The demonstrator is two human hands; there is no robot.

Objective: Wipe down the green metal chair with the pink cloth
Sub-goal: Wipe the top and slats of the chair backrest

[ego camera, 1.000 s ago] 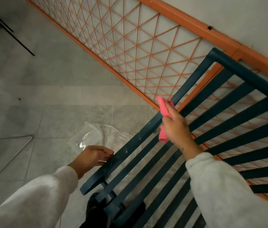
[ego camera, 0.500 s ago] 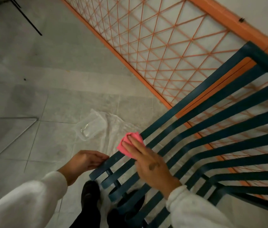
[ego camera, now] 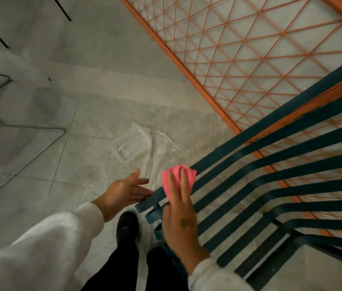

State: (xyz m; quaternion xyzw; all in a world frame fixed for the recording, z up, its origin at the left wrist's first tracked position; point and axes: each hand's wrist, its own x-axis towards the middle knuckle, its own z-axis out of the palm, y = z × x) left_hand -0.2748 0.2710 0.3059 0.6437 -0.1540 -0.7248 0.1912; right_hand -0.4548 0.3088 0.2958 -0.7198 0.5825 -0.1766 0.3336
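The green metal chair (ego camera: 271,175) fills the right side, its long dark slats fanning out from the lower centre. My right hand (ego camera: 179,215) lies flat on the pink cloth (ego camera: 172,179) and presses it onto the slats near their left ends. My left hand (ego camera: 123,191) hovers open, palm up, just left of the outermost slat's end, not gripping it. White sleeves cover both arms.
An orange lattice panel (ego camera: 239,49) leans along the wall behind the chair. A clear plastic container (ego camera: 131,144) sits on a white sheet (ego camera: 165,150) on the tiled floor. A thin metal frame (ego camera: 25,129) stands at left. My dark shoes (ego camera: 127,225) are below the slat ends.
My right hand slid the pink cloth down the slats toward their near ends. My left hand let go of the outer slat and opened.
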